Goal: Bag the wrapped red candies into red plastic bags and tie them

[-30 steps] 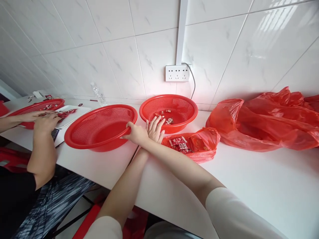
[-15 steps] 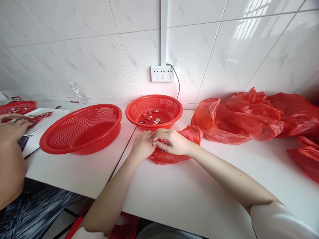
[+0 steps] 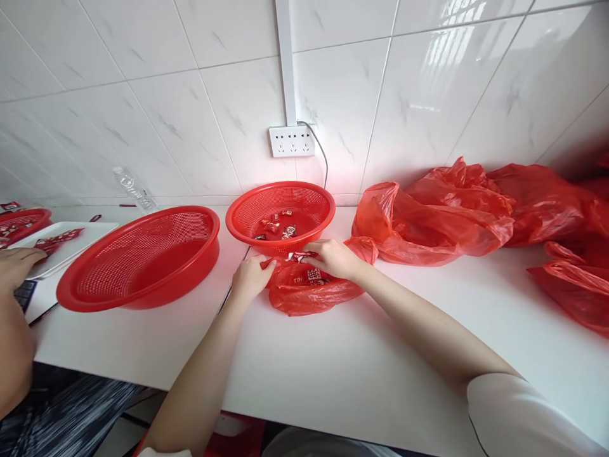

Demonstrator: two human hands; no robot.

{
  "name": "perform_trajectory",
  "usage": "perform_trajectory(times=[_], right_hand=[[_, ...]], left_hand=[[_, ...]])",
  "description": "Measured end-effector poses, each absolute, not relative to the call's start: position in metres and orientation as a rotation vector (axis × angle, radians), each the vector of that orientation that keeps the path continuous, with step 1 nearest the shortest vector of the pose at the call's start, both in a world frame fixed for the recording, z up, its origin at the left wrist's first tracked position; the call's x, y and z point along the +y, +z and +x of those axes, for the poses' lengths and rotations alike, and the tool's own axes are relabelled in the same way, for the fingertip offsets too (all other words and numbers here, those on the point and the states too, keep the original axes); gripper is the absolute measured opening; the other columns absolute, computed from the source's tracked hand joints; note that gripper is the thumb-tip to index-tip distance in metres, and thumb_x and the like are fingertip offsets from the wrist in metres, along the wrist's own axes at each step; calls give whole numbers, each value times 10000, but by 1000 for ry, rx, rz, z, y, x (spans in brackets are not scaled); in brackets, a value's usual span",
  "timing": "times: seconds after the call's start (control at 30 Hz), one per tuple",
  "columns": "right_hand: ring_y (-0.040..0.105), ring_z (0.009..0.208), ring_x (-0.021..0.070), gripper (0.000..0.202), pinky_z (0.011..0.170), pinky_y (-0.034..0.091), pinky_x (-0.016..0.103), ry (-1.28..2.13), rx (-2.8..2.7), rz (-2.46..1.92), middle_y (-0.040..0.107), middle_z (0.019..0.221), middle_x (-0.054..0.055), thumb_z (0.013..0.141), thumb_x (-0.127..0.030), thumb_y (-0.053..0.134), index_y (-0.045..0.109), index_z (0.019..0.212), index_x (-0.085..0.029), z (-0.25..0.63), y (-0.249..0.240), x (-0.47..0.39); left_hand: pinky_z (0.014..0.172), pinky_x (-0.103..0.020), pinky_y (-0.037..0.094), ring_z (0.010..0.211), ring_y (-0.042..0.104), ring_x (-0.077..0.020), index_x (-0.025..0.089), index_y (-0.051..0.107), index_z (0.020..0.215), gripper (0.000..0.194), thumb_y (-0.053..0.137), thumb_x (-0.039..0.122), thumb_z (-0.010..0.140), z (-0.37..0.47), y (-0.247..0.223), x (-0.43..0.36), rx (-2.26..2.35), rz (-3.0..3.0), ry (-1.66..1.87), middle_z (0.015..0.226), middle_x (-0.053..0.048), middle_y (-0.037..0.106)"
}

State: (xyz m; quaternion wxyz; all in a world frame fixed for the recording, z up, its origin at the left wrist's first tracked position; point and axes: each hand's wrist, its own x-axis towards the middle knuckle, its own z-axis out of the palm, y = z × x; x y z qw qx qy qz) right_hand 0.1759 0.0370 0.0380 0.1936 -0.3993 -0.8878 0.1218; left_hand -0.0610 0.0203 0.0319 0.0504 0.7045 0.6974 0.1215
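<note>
Arms (image 3: 202,365) uncrossed, left fingers (image 3: 271,268) parted from right fingers (image 3: 318,247) across red bag (image 3: 309,301)

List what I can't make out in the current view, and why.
All in the head view:
Packet by the right hand: partly covered by its fingers.
Inside the bag beneath it, low down: obscured by front wall.
Print on pieces in the middle basket: too small.
Co-worker's hand: cut off by left edge.
Far-left basket: cut off there too.

The glossy white tiled wall (image 3: 157,127), veined in grey, faces me; at twelve o'clock a socket panel (image 3: 292,141) sits beneath a pale conduit (image 3: 285,70). A barred reflection (image 3: 450,38) gleams between one and two o'clock, above the white worktop (image 3: 352,374).
</note>
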Motion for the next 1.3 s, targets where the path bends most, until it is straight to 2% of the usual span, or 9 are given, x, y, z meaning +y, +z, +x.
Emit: perform_trajectory(times=[0.13,0.23,0.4,0.57,0.77,0.87,1.0,1.17,1.3], right_hand=[[636,756,157,209,647,421,240,344,-2628,-961,704,890,38,912,-385,550,666,903,-210,188,55,25],[632,786,160,238,639,424,246,202,-2540,-1139,693,950,35,941,-397,486,645,980,-225,201,69,20],[563,1081,297,358,740,458,334,-219,-2324,-1747,641,1118,137,838,-210,602,556,1189,-154,228,84,20],[648,823,267,364,666,454,350,-64,-2402,-2098,686,902,120,787,-19,462,585,1109,-138,245,89,18],[652,836,199,316,677,497,311,366,-2099,-1529,689,952,39,822,-220,582,617,1133,-262,262,113,6],[660,864,190,269,749,524,334,544,-1788,-1177,690,905,39,830,-294,627,636,1090,-229,268,130,5],[669,844,184,270,779,542,359,534,-1390,-871,677,879,35,811,-326,684,628,1050,-214,269,145,11],[642,1054,195,183,1024,457,420,536,-1215,-571,666,911,10,838,-282,672,602,1003,-249,255,150,9],[599,1138,212,151,1026,464,429,517,-1355,-469,657,1041,46,892,-296,605,586,1036,-257,241,153,-5]], left_hand=[[571,-289,391,753,641,-240,250,665,778,471,437,661,809,-66,44,17,2198,1942,388,813,-59,708],[540,-299,370,662,627,-243,232,614,629,550,454,748,735,-74,57,9,2223,1858,267,693,-64,676],[538,-285,379,628,632,-206,220,634,614,499,528,698,709,-90,76,-5,2047,1814,173,683,-33,685],[525,-289,384,595,624,-204,218,680,633,495,558,694,687,-86,82,-13,2036,1823,160,641,-29,669],[659,-299,471,731,658,-211,242,730,696,311,605,524,737,-81,104,-16,1861,1906,582,739,-9,709],[829,-312,479,884,660,-217,254,738,723,238,605,447,766,-82,133,-14,1778,1916,907,849,9,734],[895,-343,482,930,653,-235,241,744,732,189,633,392,762,-72,169,-10,1740,1895,1316,860,-9,731],[955,-382,477,1112,601,-259,199,726,946,264,621,390,796,-41,188,-6,1101,1751,1537,1086,-56,696],[890,-380,512,1057,630,-248,258,549,1268,532,670,395,768,-10,182,-5,731,1749,1406,1092,-66,666]])
